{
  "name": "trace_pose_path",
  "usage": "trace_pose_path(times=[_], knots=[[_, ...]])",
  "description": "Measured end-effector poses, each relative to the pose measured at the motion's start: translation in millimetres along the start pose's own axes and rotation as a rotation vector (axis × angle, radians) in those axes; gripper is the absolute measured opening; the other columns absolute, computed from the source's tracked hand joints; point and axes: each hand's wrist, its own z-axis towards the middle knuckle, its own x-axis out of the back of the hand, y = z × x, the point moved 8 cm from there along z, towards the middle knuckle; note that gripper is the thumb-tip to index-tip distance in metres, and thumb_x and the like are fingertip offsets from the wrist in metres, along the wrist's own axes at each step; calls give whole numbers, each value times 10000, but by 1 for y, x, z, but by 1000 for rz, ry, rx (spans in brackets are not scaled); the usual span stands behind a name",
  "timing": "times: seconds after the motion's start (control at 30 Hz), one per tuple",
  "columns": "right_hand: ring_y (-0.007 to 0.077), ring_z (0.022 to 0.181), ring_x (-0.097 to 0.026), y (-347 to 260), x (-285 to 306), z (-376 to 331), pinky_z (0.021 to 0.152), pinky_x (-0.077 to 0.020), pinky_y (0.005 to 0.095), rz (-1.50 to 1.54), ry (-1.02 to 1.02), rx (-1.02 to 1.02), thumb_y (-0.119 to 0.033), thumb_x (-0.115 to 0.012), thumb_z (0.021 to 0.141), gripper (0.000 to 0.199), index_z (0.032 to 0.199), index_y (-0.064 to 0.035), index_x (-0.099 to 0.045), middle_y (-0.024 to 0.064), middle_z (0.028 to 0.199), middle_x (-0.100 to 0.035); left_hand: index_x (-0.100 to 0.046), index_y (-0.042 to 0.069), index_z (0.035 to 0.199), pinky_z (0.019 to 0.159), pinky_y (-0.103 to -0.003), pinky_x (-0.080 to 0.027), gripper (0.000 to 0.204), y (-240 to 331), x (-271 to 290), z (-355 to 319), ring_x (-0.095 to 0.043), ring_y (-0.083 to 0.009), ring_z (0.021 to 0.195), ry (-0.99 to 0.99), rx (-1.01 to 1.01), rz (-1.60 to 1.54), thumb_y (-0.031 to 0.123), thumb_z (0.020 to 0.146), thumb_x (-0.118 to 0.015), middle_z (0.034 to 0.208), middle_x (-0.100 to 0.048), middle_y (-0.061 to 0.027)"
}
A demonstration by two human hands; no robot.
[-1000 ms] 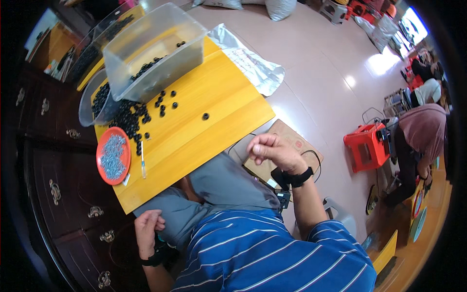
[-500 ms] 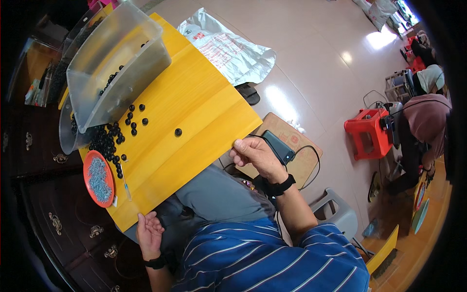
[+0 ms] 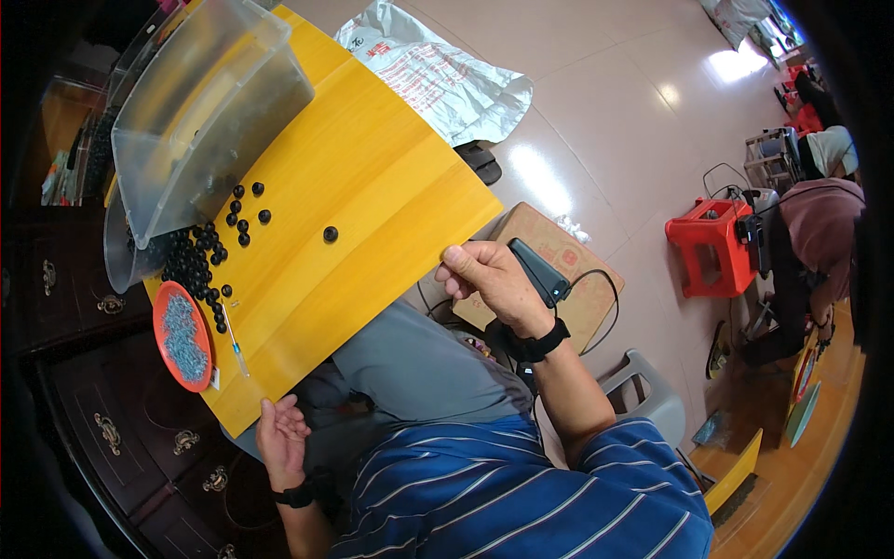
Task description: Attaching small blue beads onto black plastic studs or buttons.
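Thumb on its near right edge, my right hand [image 3: 500, 286] grips the yellow tabletop [image 3: 391, 186] with curled fingers. My left hand [image 3: 282, 436] pinches the same edge at the near left corner, its fingers partly folded. On the tabletop, small black balls [image 3: 192, 265] lie heaped at the left, with several loose ones and a single ball [image 3: 331, 234] nearer the middle. An orange-red dish [image 3: 207, 365] of small silvery-blue metal pieces stands at the left edge. Beside it lies a thin tool [image 3: 238, 352] with a clear handle and a blue band.
A tilted clear plastic bin [image 3: 200, 140] stands at the far left. Dark drawers [image 3: 140, 447] border the left. On the floor are a white sack [image 3: 447, 84] and a cardboard box [image 3: 587, 279] carrying a black device [image 3: 540, 270]. A red stool [image 3: 698, 242] and another person [image 3: 824, 224] are at right.
The view has shifted slightly, so the tabletop and the things on it appear a little higher and to the left. Both hands stay at the tabletop's edge.
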Motion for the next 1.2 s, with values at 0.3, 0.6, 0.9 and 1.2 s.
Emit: trace_pose_path(times=[0.3, 0.6, 0.9, 1.2], knots=[[55, 603, -553, 17, -12, 19, 559, -448, 193, 22, -25, -7, -336, -570, 1000, 372, 847, -19, -690, -2, 693, -629, -672, -36, 994, 515, -257, -508, 491, 7, 13, 18, -606, -140, 555, 16, -32, -7, 413, 1026, -474, 700, -660, -65], [59, 614, -563, 14, -16, 27, 587, -448, 196, 0, -31, 9, -318, -581, 995, 334, 861, -36, -702, -6, 692, -636, -682, -36, 995, 544, -277, -505, 494, 1, 18, 28, -604, -147, 568, 1, -8, -40, 404, 1031, -461, 724, -665, -73], [82, 740, -595, 73, -19, 35, 706, -500, 223, 256, -197, -69, -286, -597, 985, 258, 1001, -38, -662, -1, 836, -642, -681, -33, 988, 527, -278, -510, 506, 1, 17, 31, -596, -148, 553, 16, -28, -16, 416, 1031, -452, 704, -656, -75], [124, 691, -609, 307, 10, 124, 609, -550, 287, 451, 174, -661, -209, -535, 982, 148, 977, -88, -621, 9, 799, -626, -670, -35, 981, 523, -294, -486, 520, -2, 28, 30, -570, -158, 565, 62, -20, 15, 432, 1031, -446, 687, -624, -80]])
